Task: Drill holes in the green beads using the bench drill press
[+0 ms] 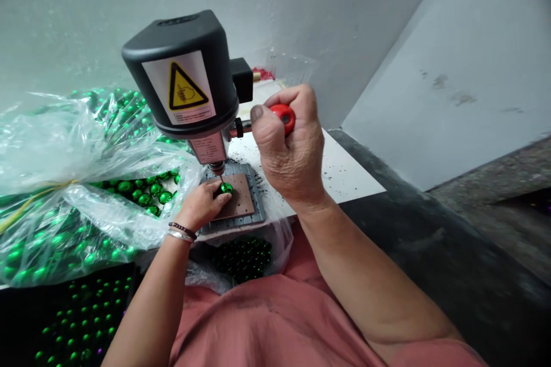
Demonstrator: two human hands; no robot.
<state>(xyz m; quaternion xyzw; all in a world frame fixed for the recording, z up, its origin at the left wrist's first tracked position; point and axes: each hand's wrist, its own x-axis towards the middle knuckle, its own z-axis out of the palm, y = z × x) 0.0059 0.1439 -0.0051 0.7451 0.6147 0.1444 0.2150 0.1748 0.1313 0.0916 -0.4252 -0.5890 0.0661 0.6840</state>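
A small black bench drill with a yellow warning label stands in front of me. My right hand is closed round the red knob of its feed lever. My left hand pinches a shiny green bead on a brown pad lying on the grey drill base. The drill bit sits just above the bead. Bracelets ring my left wrist.
A large clear plastic bag full of green beads lies to the left. More green beads show in a bag below the table edge and in a dark tray at lower left. Dark specks litter the white tabletop. A grey wall stands behind.
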